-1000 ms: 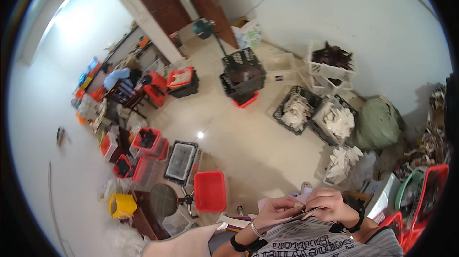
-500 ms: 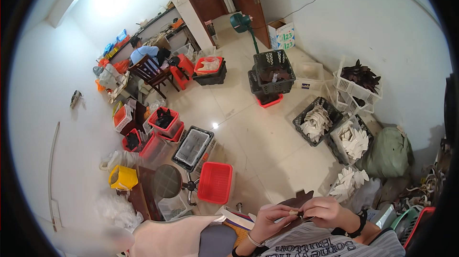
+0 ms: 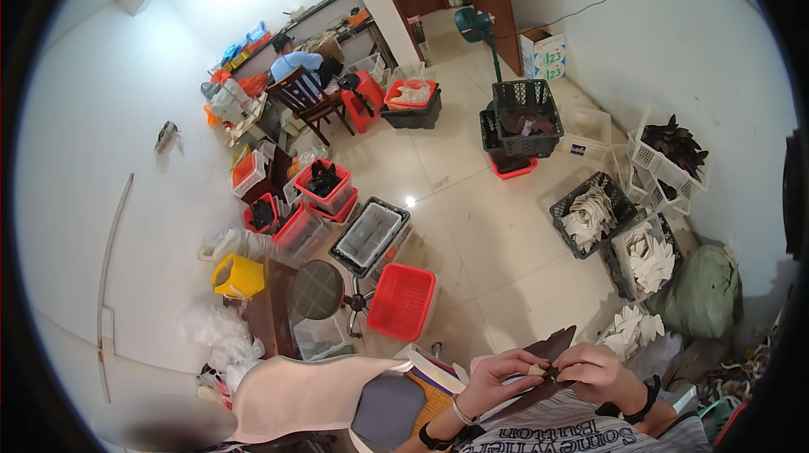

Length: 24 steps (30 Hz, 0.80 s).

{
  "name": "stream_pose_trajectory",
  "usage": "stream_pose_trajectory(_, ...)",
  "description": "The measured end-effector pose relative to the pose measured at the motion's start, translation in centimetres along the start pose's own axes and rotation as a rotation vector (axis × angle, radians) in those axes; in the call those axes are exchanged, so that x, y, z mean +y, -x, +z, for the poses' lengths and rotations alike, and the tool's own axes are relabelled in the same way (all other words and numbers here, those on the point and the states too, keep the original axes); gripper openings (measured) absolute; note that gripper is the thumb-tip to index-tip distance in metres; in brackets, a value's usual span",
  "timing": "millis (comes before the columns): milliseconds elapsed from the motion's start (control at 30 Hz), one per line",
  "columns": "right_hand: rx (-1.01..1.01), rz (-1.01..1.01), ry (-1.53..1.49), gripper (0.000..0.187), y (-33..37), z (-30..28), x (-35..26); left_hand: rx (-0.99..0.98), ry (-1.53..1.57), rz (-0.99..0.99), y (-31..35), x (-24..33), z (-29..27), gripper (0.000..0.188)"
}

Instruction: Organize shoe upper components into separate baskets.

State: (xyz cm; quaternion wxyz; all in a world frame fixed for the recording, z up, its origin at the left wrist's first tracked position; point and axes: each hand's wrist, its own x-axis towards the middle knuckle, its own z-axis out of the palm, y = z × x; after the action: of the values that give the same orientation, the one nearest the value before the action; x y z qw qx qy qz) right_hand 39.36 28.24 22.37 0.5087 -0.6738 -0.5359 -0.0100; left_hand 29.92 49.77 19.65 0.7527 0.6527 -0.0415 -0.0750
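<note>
Both my hands are close together in front of my striped shirt, at the lower edge of the view. They hold a dark brown flat, leather-like piece (image 3: 554,344), with a notched far end and its near part running under my left hand. My left hand (image 3: 497,384) is closed, thumb and fingers pinched at the edge of the brown piece. A small pale bit (image 3: 537,369) shows at its fingertips, too small to name. My right hand (image 3: 597,375) is also closed, with bent fingers gripping the brown piece beside the left fingertips.
A red basket (image 3: 403,301) and a round stool (image 3: 318,289) stand ahead on the left. Dark crates of pale cut pieces (image 3: 589,217) and a green sack (image 3: 701,291) are at the right. Farther back, a person (image 3: 295,63) sits at a cluttered bench.
The whole view has turned, so the room's things appear shifted to the right. My hands stay together on the brown piece, which is tilted slightly differently.
</note>
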Motion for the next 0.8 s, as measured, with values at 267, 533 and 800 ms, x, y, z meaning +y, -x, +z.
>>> stream_pose_trajectory(267,-0.049,0.003,0.005,0.036,-1.3,0.3,0.1,-0.007,0.035,0.036,-0.1,-0.1,-0.6,0.008)
stream_pose_trajectory(533,-0.017,0.057,-0.013,0.031,-1.5,1.1,0.6,-0.008,0.115,-0.002,0.1,-1.4,-0.8,0.008)
stream_pose_trajectory(800,0.013,0.071,0.062,0.027,-2.0,1.5,0.5,-0.024,0.054,0.021,-0.2,-0.7,-1.3,0.008)
